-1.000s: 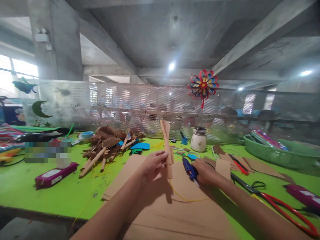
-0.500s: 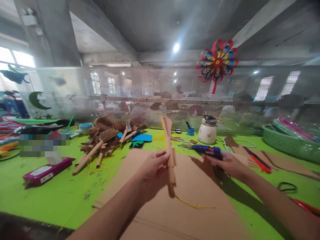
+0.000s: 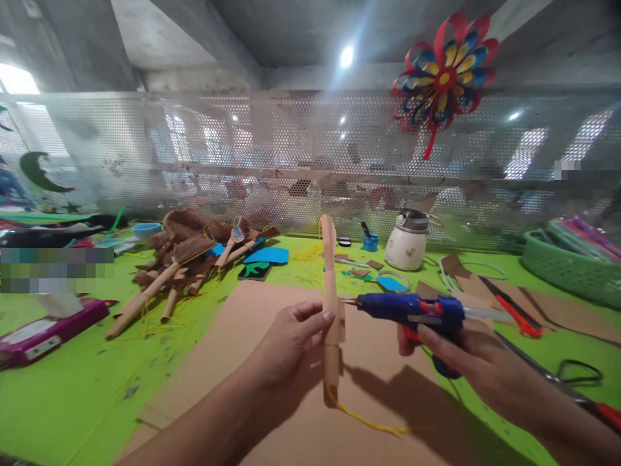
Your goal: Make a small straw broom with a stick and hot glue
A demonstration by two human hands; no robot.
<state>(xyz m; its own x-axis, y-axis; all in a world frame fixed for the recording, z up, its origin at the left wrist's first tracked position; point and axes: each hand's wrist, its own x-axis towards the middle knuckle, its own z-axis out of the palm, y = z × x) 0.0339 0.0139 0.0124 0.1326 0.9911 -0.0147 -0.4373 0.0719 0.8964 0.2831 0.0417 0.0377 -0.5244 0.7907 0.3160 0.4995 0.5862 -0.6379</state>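
Note:
Upright in my left hand point(image 3: 301, 330) is a rolled brown paper tube point(image 3: 332, 362), pinched between thumb and fingers near its middle. A paper flap point(image 3: 342, 320) stands out from its right side, and a yellow string point(image 3: 369, 422) trails from its lower end. My right hand point(image 3: 478, 362) is wrapped around a blue hot glue gun point(image 3: 405, 309), a finger at its red trigger. The metal nozzle points left, at or very close to the flap; whether it touches I cannot tell. Beneath both hands lies a large brown paper sheet point(image 3: 272, 414).
A pile of brown paper rolls point(image 3: 150, 294) lies at the left, near a purple box point(image 3: 58, 327). At the back stands a white jug point(image 3: 406, 243). A red box cutter point(image 3: 519, 314), a green basket point(image 3: 572, 272) and scissors point(image 3: 548, 372) are at the right.
The glue gun has moved left and nearer, its nozzle now beside the paper tube. My left hand still holds the tube, now turned a little. The camera view has tilted down.

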